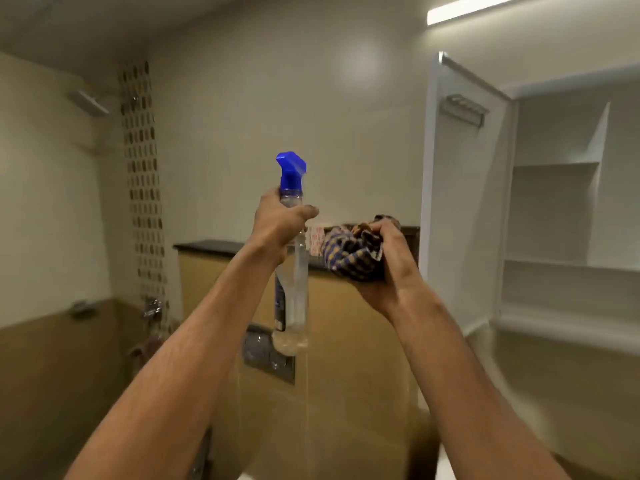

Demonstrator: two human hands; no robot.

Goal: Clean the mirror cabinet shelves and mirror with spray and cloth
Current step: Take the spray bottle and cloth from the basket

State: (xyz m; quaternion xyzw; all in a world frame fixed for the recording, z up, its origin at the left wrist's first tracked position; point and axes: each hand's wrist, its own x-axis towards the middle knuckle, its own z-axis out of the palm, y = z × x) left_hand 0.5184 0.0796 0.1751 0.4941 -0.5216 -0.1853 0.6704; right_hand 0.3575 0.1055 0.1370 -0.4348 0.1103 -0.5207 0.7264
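Observation:
My left hand grips the neck of a clear spray bottle with a blue nozzle, held upright in the middle of the view. Beside it, my right hand is closed around a bunched blue and tan checked cloth. The white mirror cabinet stands open at the right, to the right of both hands, with its bare shelves showing. Its door is swung out toward me, inner side facing right; the mirror face is hidden.
A dark-topped ledge over tan tiles runs behind my hands, with a flush plate set in the wall below. A mosaic tile strip, shower head and tap are at the left. A strip light glows overhead.

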